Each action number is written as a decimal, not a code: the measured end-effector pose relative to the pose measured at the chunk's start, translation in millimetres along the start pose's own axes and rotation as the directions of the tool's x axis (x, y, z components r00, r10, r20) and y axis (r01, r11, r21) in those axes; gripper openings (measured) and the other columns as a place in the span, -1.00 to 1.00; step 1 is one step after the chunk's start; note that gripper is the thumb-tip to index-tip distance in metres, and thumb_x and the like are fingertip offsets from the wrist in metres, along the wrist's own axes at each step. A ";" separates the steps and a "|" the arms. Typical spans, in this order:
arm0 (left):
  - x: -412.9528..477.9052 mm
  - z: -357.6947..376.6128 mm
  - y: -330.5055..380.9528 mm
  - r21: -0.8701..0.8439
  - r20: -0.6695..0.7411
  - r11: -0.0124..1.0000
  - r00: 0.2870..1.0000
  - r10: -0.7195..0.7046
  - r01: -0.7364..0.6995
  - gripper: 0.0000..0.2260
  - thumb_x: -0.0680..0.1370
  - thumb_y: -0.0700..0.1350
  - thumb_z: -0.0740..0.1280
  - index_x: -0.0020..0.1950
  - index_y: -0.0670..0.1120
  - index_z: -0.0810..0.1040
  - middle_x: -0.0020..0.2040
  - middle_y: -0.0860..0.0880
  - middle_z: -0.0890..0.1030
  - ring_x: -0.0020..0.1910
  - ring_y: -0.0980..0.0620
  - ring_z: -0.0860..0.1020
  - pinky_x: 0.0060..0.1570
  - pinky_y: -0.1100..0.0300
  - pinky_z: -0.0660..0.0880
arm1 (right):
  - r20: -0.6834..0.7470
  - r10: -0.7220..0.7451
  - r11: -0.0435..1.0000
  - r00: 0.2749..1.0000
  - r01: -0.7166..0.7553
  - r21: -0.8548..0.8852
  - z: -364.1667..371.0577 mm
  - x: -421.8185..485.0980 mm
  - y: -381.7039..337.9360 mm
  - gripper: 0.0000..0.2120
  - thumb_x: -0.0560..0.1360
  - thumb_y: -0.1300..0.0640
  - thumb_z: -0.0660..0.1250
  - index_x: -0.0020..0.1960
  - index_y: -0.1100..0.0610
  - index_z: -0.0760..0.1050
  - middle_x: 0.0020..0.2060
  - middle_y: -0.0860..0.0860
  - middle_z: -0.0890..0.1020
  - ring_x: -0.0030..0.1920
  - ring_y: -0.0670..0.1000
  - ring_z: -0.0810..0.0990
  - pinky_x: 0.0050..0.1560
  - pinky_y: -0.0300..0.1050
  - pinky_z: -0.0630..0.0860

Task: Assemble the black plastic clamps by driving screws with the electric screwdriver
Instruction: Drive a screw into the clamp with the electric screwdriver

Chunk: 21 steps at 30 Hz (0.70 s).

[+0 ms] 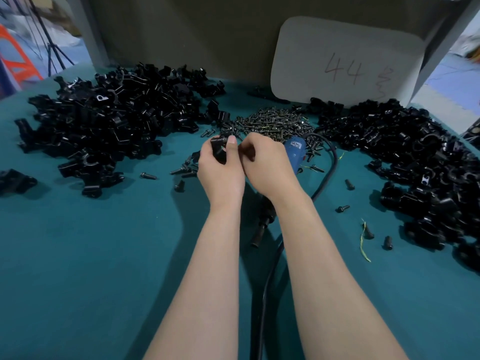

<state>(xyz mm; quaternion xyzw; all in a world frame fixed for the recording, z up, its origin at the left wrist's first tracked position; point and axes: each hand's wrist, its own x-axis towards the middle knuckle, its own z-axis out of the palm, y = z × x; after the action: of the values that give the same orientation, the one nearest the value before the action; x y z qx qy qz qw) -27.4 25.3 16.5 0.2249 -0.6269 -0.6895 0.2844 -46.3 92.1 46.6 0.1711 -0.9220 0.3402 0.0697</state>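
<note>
My left hand (220, 170) grips a black plastic clamp (217, 146) above the teal table, thumb along its right side. My right hand (265, 165) is curled close against it, fingertips meeting the clamp; what it pinches is hidden. The blue electric screwdriver (294, 152) lies on the table under my right wrist, its black tip (261, 229) pointing toward me and its cord (330, 167) looping right. A heap of dark screws (272, 123) sits just beyond my hands.
A big pile of black clamp parts (109, 120) fills the left of the teal table (91, 255), another pile (415, 157) the right. Loose screws (148, 175) lie scattered around. A white card marked 44 (345, 61) leans against the back wall.
</note>
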 end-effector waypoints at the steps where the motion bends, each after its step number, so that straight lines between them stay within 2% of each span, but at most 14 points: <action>1: 0.8 -1.2 0.3 -0.003 -0.016 1.000 1.000 -0.018 0.018 -0.81 0.60 0.03 0.28 0.03 -0.08 0.54 -0.04 -0.03 0.64 -0.02 -0.01 0.59 0.09 0.05 0.53 | 0.000 -0.030 1.000 1.000 0.030 0.010 1.2 -1.1 -0.6 -0.89 0.56 0.20 0.24 0.01 0.19 0.52 -0.11 0.08 0.62 -0.12 0.06 0.53 -0.12 -0.10 0.46; 4: 4.5 -5.0 -2.4 -0.062 -0.032 0.993 0.994 -0.107 0.105 -0.80 0.59 0.03 0.29 -0.02 -0.10 0.55 -0.05 -0.04 0.63 -0.07 0.00 0.57 0.04 0.11 0.52 | -0.009 -0.026 0.993 1.000 0.027 0.117 5.3 -1.5 0.6 -0.93 0.53 0.23 0.30 -0.02 0.14 0.55 -0.14 0.03 0.63 -0.15 -0.03 0.54 -0.18 -0.30 0.43; 6: 4.2 -5.1 -4.1 -0.124 -0.029 0.983 0.990 -0.137 0.132 -0.84 0.60 0.01 0.30 -0.07 -0.07 0.53 -0.09 0.00 0.61 -0.10 0.04 0.55 0.01 0.16 0.50 | -0.009 0.047 0.985 0.999 -0.045 0.169 6.5 0.7 3.8 -0.91 0.54 0.13 0.33 0.00 0.12 0.57 -0.18 -0.03 0.61 -0.15 -0.09 0.55 -0.15 -0.36 0.43; 7: 3.4 -4.4 -4.4 -0.131 -0.031 0.984 0.991 -0.129 0.123 -0.85 0.60 0.00 0.30 -0.06 -0.06 0.52 -0.10 0.02 0.60 -0.10 0.04 0.54 0.02 0.16 0.50 | 0.000 0.076 0.983 0.997 -0.075 0.165 6.8 2.2 6.5 -0.86 0.55 0.08 0.32 -0.01 0.13 0.59 -0.25 -0.10 0.61 -0.18 -0.15 0.54 -0.15 -0.37 0.44; 9: 1.5 -2.3 -3.9 -0.114 -0.027 0.990 0.996 -0.085 0.082 -0.84 0.60 -0.01 0.29 0.05 -0.09 0.53 -0.06 0.01 0.61 -0.03 0.00 0.56 0.08 0.12 0.52 | 0.030 0.106 0.982 0.994 -0.109 0.157 6.1 4.5 10.0 -0.77 0.57 0.06 0.29 -0.18 0.16 0.59 -0.54 -0.21 0.53 -0.39 -0.30 0.50 -0.35 -0.49 0.34; 11: 0.1 -0.5 -3.1 -0.088 -0.011 0.995 0.999 -0.046 0.045 -0.76 0.60 -0.02 0.30 0.20 -0.10 0.51 0.06 -0.06 0.62 0.08 -0.04 0.57 0.16 0.02 0.52 | 0.048 0.117 0.978 0.992 -0.123 0.171 4.4 6.3 11.0 -0.74 0.57 0.10 0.29 -0.26 0.15 0.55 -0.65 -0.22 0.47 -0.48 -0.31 0.47 -0.45 -0.49 0.31; 12: 0.1 0.0 -3.2 -0.073 -0.004 0.997 1.000 -0.030 0.030 -0.73 0.59 -0.02 0.30 0.25 -0.09 0.50 0.10 -0.07 0.61 0.11 -0.04 0.57 0.18 0.01 0.52 | 0.049 0.110 0.976 0.993 -0.118 0.181 3.9 6.6 10.4 -0.80 0.56 0.13 0.30 -0.23 0.13 0.54 -0.60 -0.19 0.50 -0.43 -0.27 0.51 -0.38 -0.48 0.34; 14: 0.0 0.0 -2.9 -0.051 0.001 0.999 1.000 -0.005 0.005 -0.71 0.59 -0.01 0.30 0.27 -0.09 0.50 0.11 -0.06 0.62 0.12 -0.02 0.57 0.18 0.11 0.50 | 0.030 0.084 0.978 0.996 -0.089 0.189 2.7 5.0 7.9 -0.94 0.53 0.18 0.33 -0.12 0.08 0.52 -0.36 -0.15 0.57 -0.22 -0.15 0.56 -0.14 -0.30 0.49; 15: 0.0 -0.1 -3.0 -0.055 0.002 0.998 1.000 -0.002 0.002 -0.72 0.59 -0.01 0.30 0.25 -0.10 0.51 0.10 -0.05 0.62 0.11 0.00 0.57 0.16 0.15 0.49 | 0.013 0.062 0.981 0.998 -0.063 0.186 2.0 3.8 7.0 -0.93 0.51 0.22 0.33 -0.10 0.07 0.51 -0.28 -0.11 0.58 -0.17 -0.09 0.56 -0.06 -0.23 0.51; 18: 0.0 -0.7 -3.1 -0.111 0.011 0.993 0.999 -0.042 0.043 -0.80 0.60 0.00 0.29 0.11 -0.10 0.54 0.01 -0.01 0.62 0.01 0.04 0.57 0.04 0.24 0.47 | -0.002 0.015 0.985 1.000 -0.014 0.171 -0.5 2.1 7.3 -0.83 0.47 0.32 0.28 -0.07 0.06 0.50 -0.21 -0.10 0.56 -0.15 -0.07 0.54 -0.01 -0.19 0.50; 20: 0.5 -1.3 -4.1 -0.143 0.011 0.988 0.998 -0.065 0.066 -0.84 0.60 0.00 0.29 0.03 -0.08 0.53 -0.07 0.02 0.60 -0.08 0.07 0.54 -0.04 0.28 0.45 | 0.020 0.060 0.976 0.998 -0.063 0.209 -2.5 2.8 8.8 -0.88 0.53 0.20 0.29 0.04 0.09 0.55 -0.16 -0.07 0.59 -0.10 -0.04 0.57 0.00 -0.20 0.51; 21: 0.5 -1.4 -4.4 -0.148 0.015 0.987 0.998 -0.066 0.068 -0.84 0.60 0.00 0.28 0.02 -0.08 0.53 -0.08 0.03 0.60 -0.10 0.09 0.54 -0.06 0.29 0.45 | 0.017 0.081 0.977 0.997 -0.082 0.197 -2.9 4.2 10.2 -0.87 0.56 0.11 0.28 0.04 0.12 0.57 -0.19 -0.05 0.60 -0.15 -0.06 0.58 -0.07 -0.27 0.49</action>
<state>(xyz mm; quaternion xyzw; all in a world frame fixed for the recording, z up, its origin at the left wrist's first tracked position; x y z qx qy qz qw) -27.4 24.1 12.0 0.2207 -0.5672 -0.7447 0.2740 -53.8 100.1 43.7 0.1406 -0.8902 0.4319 0.0344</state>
